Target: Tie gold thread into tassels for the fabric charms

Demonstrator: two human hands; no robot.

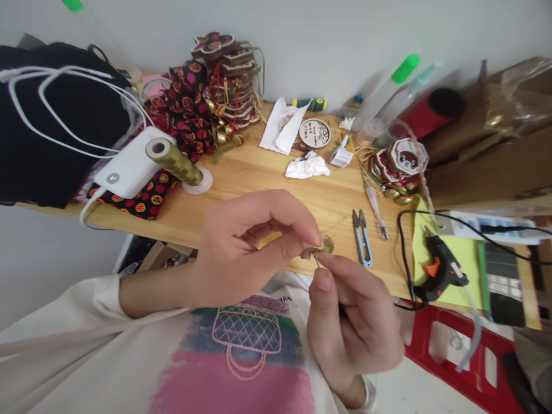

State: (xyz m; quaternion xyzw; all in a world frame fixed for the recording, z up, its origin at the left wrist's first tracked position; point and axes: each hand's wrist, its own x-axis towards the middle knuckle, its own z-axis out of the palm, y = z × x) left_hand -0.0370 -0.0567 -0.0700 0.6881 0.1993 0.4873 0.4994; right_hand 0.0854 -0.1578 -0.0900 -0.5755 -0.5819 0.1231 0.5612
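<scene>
Above the table's front edge, my left hand (254,247) pinches a small olive-gold piece (328,245) between thumb and index finger. It looks like coiled or bunched thread, and its exact kind is unclear. My right hand (356,313), just below and to the right, is closed with thumb and forefinger together on a thin strand (317,261) that runs up to the piece. Whether that strand is thread or a needle cannot be made out. Blue-handled thread snips (363,238) lie to the right of my hands. An olive-gold thread spool (175,161) leans on the left.
On the right, a black glue gun (442,267) rests on yellow paper with its cable looping. Behind are a round tin (314,133), crumpled tissue (307,165), a pen (376,210) and octagonal ornaments (407,156). A white power bank (129,164) and patterned pouches (185,109) crowd the left.
</scene>
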